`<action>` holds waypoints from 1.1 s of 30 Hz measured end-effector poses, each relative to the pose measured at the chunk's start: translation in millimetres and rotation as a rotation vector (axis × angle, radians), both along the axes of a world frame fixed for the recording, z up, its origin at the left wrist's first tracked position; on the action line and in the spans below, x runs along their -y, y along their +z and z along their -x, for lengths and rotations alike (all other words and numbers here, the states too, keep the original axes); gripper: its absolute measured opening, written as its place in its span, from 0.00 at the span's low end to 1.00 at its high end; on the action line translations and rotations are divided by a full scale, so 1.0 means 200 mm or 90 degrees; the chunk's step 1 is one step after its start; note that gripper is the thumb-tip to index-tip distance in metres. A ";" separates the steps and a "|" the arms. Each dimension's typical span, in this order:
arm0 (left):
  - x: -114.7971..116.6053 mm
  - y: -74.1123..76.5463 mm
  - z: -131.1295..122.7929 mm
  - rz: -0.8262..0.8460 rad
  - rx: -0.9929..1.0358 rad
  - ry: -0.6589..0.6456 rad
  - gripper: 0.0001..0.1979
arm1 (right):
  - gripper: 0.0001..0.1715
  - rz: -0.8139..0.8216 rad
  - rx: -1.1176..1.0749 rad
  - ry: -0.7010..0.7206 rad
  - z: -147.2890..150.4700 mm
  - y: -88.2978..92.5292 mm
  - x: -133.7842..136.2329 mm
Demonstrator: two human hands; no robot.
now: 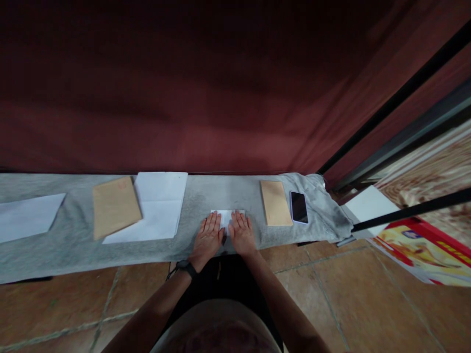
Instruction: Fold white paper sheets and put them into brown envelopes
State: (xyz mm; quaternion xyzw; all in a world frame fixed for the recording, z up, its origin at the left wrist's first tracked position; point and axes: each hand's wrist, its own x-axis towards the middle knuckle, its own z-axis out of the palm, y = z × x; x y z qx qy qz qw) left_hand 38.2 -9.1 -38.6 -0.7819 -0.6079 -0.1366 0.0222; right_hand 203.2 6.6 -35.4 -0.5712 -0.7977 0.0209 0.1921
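Observation:
A small white sheet of paper [227, 216], perhaps folded, lies on the grey cloth at the near edge, right in front of me. My left hand [208, 237] rests flat on its left part, fingers stretched out and pointing away from me. On its right part lies my right hand [242, 234], also flat with the fingers extended. A narrow strip of the paper shows between the hands and past the fingertips; the rest is covered. Neither hand grips anything.
Brown envelopes [116, 206] overlap large white sheets [162, 206] to the left, with more white paper [29, 215] farther left. To the right lie a tan envelope stack [275, 203] and a phone [299, 207]. A colourful box [423, 250] stands beyond the cloth-covered surface [224, 189].

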 end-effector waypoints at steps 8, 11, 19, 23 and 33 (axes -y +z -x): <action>0.00 0.00 0.01 0.015 0.006 0.017 0.30 | 0.31 0.010 0.022 -0.020 -0.02 -0.05 -0.04; 0.00 0.01 -0.02 0.017 0.003 0.038 0.30 | 0.32 0.005 0.023 -0.040 -0.06 -0.07 -0.02; -0.05 0.03 -0.14 0.036 -0.002 -0.039 0.29 | 0.31 0.014 0.018 -0.043 -0.07 -0.06 -0.01; -0.05 0.01 -0.08 0.026 0.003 -0.004 0.29 | 0.32 0.008 0.025 -0.043 -0.08 -0.07 -0.01; -0.03 0.02 0.05 0.028 0.032 0.049 0.31 | 0.32 0.021 0.028 -0.045 -0.07 -0.05 -0.01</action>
